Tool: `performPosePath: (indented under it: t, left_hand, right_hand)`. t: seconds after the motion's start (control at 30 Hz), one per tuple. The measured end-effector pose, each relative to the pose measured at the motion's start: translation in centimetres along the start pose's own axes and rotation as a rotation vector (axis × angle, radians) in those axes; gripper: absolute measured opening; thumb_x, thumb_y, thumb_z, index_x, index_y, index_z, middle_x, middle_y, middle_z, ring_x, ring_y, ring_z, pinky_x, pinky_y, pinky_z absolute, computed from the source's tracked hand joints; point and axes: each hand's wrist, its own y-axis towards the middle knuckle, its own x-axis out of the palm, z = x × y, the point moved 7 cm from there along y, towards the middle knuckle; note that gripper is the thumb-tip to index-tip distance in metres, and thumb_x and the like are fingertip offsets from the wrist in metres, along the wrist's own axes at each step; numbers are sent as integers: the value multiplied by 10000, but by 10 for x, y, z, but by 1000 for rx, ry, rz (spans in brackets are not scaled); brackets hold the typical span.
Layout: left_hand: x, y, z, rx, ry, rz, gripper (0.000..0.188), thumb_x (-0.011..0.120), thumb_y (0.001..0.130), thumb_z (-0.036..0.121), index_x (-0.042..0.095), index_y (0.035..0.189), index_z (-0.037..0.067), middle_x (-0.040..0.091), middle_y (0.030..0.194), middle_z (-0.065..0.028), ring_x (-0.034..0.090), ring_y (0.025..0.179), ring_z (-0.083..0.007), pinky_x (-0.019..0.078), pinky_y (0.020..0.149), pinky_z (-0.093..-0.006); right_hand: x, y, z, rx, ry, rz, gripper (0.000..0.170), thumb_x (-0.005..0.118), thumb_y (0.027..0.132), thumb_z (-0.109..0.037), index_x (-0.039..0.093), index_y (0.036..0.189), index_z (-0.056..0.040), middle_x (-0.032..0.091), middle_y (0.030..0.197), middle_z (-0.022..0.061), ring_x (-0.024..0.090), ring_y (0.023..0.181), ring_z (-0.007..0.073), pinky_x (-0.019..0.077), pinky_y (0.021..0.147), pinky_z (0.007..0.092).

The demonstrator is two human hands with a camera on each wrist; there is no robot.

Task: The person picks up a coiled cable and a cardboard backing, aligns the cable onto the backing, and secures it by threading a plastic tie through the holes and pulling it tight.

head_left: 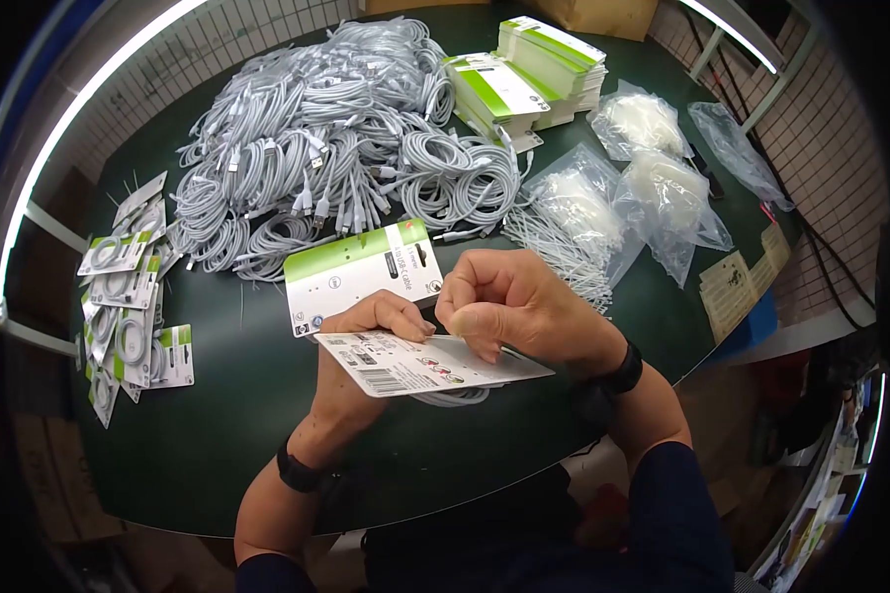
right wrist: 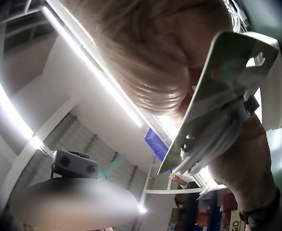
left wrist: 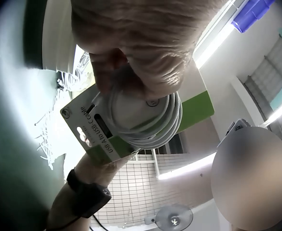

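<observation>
USB A to USB-C cable card (head_left: 435, 366) was held above the green table (head_left: 218, 445), printed back face up, white cable coil (left wrist: 172, 127) against its front. Looked light; card probably thin, stiff but bendable, glossy enough to slip, easily creased. Coil likely springy. Best hold: card edge, coil pinched flat against the front, no pressing mid-panel. Left hand (head_left: 371, 316) did that, gripping card and coil together. Right hand (head_left: 524, 306) was at the card's back, fingers bent in; couldn't tell if it pinched anything. Just beyond: 1 more card (head_left: 361, 267) on the table. Right: loose white ties (head_left: 564, 252), 3 plastic bags (head_left: 667, 203) with white contents. Farther: cable heap (head_left: 316, 119), card stacks (head_left: 554, 64). Left: carded cables (head_left: 133, 341), piled.
</observation>
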Motion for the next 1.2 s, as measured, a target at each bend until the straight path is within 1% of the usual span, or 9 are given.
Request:
performPosePath:
  t: [0.13,0.27,0.37,0.53,0.67,0.77,0.9,1.03,1.2]
  left_hand:
    - [0,3,4,87,51,-11,178,861,814,-17,719,907,34,729,996,-80,720,923,-156,576,825,-265]
    - [-8,1,-9,38,26,84,162,813,883,-2,730,1021,14,745,1067,-104,730,952,-172,595,812,-278]
    - [-4,-2,-14,-246,-354,231,204,740,965,20,714,1164,-15,752,1119,-126,740,965,-185,625,798,-297]
    - [-4,-5,-5,-238,-357,274,266,679,1018,41,675,1272,-38,752,1146,-132,746,964,-193,650,796,-314]
    - [-9,-6,-9,-235,-359,309,255,687,1015,43,679,1258,-36,752,1143,-135,749,959,-193,656,806,-319]
    - [-11,-6,-14,-222,-387,312,255,682,1018,41,675,1258,-43,750,1151,-134,750,959,-195,657,807,-319]
    - [-8,-6,-13,-221,-400,330,249,687,1014,42,677,1246,-46,750,1150,-133,748,964,-192,654,812,-328]
    - [-1,-6,-12,-239,-395,309,269,703,996,28,671,1254,-45,744,1171,-137,746,978,-197,648,816,-332]
    - [0,-6,-20,-245,-318,295,297,712,979,4,661,1267,-42,738,1191,-140,743,995,-200,640,838,-335]
  right_hand:
    - [0,-3,-5,20,-149,35,157,659,1041,-91,574,947,3,632,910,59,562,664,48,465,603,209]
    - [-19,6,5,13,-138,88,147,650,1055,-113,591,968,-11,650,929,54,592,703,53,484,633,202]
    - [-54,13,22,55,4,275,139,636,1073,-141,613,1005,-21,678,960,63,641,759,74,521,684,203]
    - [-54,10,7,-24,311,274,170,644,1079,-185,640,1091,-15,714,1016,58,671,825,79,542,733,205]
    - [-57,7,3,-58,201,357,221,707,1036,-170,662,1163,5,734,1034,45,676,841,68,547,753,202]
    - [-56,4,1,-35,-321,384,254,763,980,-121,689,1180,18,743,1014,26,677,857,59,545,752,201]
    - [-55,4,-5,-52,-329,448,224,783,939,-67,717,1132,26,742,972,21,673,855,57,542,743,201]
    - [-57,4,-4,-74,-393,480,194,777,938,-60,731,1109,22,742,963,19,660,847,47,539,727,209]
    - [-59,9,1,-136,-388,457,194,783,934,-60,734,1102,22,736,949,10,642,824,41,531,712,216]
